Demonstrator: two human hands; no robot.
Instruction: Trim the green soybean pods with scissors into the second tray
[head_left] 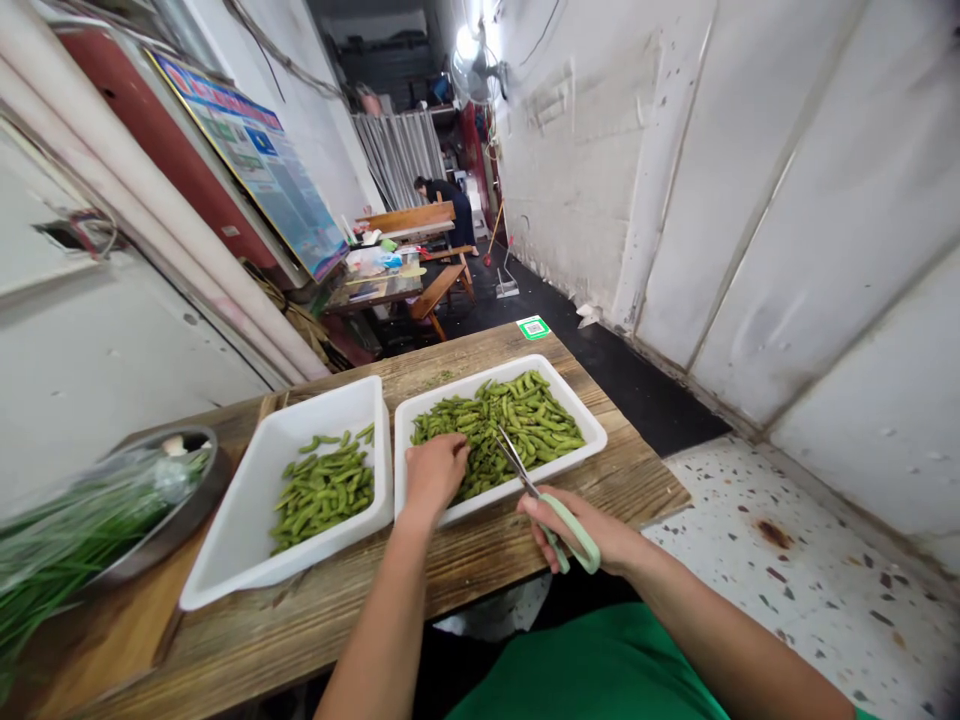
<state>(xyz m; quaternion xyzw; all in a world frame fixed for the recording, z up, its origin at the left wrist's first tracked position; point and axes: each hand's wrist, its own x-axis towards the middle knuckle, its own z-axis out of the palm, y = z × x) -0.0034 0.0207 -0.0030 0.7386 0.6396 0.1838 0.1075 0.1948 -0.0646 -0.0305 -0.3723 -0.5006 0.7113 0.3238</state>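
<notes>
My right hand (559, 525) grips a pair of scissors (574, 545) with pale green handles. Their blades are slightly apart and point over the right white tray (592, 432), which is full of green soybean pods (536, 415). Over the left part of that tray, my left hand (437, 468) reaches down with its fingers bent together at the pods; whatever they pinch is hidden. To the left stands a second white tray (247, 560), with a smaller heap of soybean pods (326, 490) on its right side.
At the far left, a metal bowl (199, 500) holds bagged green stalks (90, 530) beside a wooden board (135, 640). A green code card (533, 328) lies at the table's (637, 480) far corner. Beyond are benches, a cluttered table (375, 285) and a bending person (454, 205).
</notes>
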